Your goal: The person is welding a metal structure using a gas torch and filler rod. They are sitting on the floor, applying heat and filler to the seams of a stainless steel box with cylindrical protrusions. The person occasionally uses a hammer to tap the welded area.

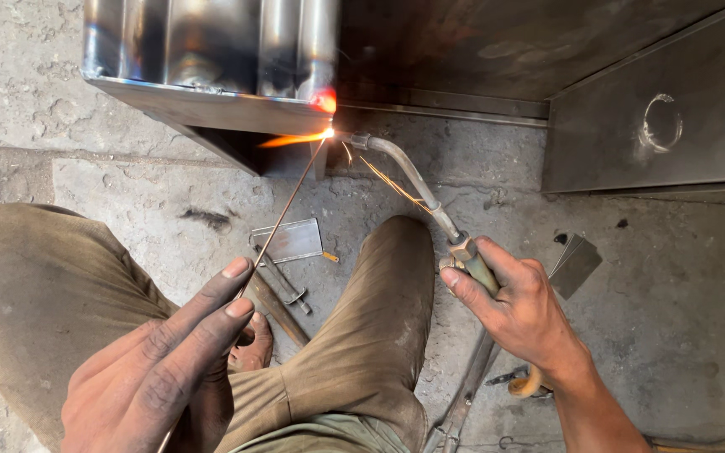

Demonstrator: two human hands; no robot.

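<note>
Head view: the right hand point(518, 306) is wrapped around the handle of a gas torch point(417, 180), whose curved neck runs up and to the left from the fist, with the tip just beside the glowing corner point(324, 101) of a sheet-metal box point(211, 59). The left hand point(161, 361) pinches a thin filler rod point(287, 201) between thumb and fingers; the rod's long axis slants up and right to the same flame point. Rod and torch converge from opposite sides, and the right hand is nearer the joint. Sparks fall between them. On the concrete floor point(673, 319) between the knees lie a small metal plate point(291, 241) and a hand tool point(287, 285), well clear of the flame.
</note>
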